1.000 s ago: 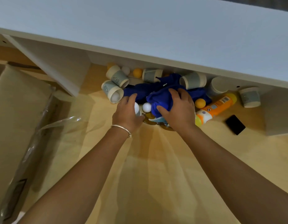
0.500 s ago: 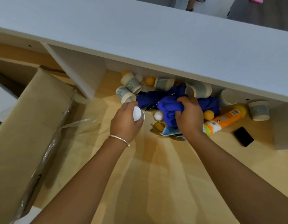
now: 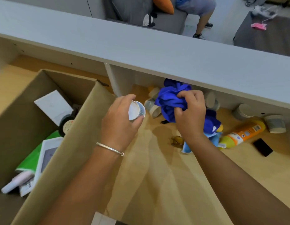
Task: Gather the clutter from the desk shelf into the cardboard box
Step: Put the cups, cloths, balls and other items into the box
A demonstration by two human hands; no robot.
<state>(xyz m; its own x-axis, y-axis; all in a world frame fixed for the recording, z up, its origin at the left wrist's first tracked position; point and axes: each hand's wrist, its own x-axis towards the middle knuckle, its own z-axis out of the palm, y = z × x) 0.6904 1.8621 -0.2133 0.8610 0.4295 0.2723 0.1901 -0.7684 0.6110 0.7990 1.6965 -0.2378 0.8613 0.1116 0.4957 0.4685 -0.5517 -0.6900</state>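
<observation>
Your left hand point(image 3: 120, 120) has its grip curled round a small paper cup point(image 3: 136, 110), open mouth turned toward you, held up off the wooden tabletop point(image 3: 157, 176) and just beside the flap of the cardboard box point(image 3: 72, 143); that placement looks meant for a short carry over the flap. Your right hand point(image 3: 190, 116) has its grip bunched tight on the blue cloth point(image 3: 169, 101), raised clear of the pile, probably so both things can go across in one trip.

The box stands open at your left and already holds a white carton point(image 3: 53, 106), a green packet point(image 3: 35, 156) and a few other items I cannot name.

Left under the shelf, counted: five paper cups on their sides or upturned, two of them point(image 3: 153, 107) just behind the cloth, one point(image 3: 211, 100) partly hidden by your right hand, and two point(image 3: 275, 123) well to the right. One orange bottle point(image 3: 243, 133) lies flat, with one black phone point(image 3: 263, 147) near it, one pair of sunglasses point(image 3: 177, 141) by your right wrist, and a blue soft toy point(image 3: 211, 122) beside the bottle. More may sit hidden under the shelf edge
</observation>
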